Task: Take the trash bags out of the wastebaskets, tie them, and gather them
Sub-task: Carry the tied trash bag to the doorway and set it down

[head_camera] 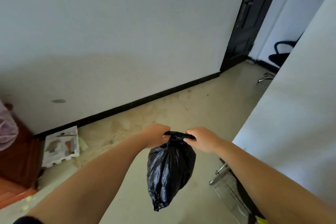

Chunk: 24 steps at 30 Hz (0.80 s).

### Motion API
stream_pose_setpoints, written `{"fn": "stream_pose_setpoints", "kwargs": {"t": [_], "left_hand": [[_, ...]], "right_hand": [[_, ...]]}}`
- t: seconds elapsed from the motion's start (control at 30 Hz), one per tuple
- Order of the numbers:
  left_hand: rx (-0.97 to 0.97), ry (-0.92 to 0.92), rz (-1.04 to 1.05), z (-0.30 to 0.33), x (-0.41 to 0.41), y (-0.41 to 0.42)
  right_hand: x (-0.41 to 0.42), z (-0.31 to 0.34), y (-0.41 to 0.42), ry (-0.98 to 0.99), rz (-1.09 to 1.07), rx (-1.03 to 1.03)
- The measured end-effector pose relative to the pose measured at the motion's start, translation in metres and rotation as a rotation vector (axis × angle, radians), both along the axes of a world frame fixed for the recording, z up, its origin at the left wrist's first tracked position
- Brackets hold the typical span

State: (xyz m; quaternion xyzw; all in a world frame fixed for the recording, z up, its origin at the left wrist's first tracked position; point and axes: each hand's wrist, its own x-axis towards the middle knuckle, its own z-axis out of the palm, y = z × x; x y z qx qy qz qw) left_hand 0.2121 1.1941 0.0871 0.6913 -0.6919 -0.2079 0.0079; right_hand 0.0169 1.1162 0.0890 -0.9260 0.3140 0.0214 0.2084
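Note:
A black trash bag hangs in the air in front of me, its neck gathered into a knot at the top. My left hand grips the bag's top strand on the left side of the knot. My right hand grips the strand on the right side. The two strands are stretched level between my hands. No wastebasket shows in this view.
A white wall with a black baseboard runs ahead. A white foam tray lies on the floor at left beside brown wooden furniture. A metal rack stands at lower right. A dark door and an office chair are far right.

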Motion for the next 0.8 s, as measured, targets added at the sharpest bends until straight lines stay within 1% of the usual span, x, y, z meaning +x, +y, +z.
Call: {"fn": "stream_pose_setpoints", "kwargs": {"t": [0.13,0.27,0.4,0.57,0.67,0.8], "left_hand": [[0.012,0.003,-0.027,0.003,0.025,-0.094],[0.007,-0.036,-0.082,0.0,0.063,-0.197],[-0.04,-0.097,-0.23,-0.001,0.097,-0.303],[-0.051,-0.102,-0.411,0.014,0.133,-0.434],[-0.062,-0.098,-0.479,0.019,0.141,-0.501],[-0.087,-0.135,-0.58,0.018,0.145,-0.589]], "right_hand": [[0.028,-0.001,-0.093,0.026,-0.017,0.003],[0.063,-0.003,-0.188,0.028,-0.049,-0.009],[0.092,-0.013,-0.284,0.009,-0.153,-0.029],[0.119,-0.01,-0.387,0.003,-0.305,-0.019],[0.128,-0.005,-0.441,0.015,-0.37,-0.012],[0.13,-0.006,-0.518,0.033,-0.419,-0.014]]}}
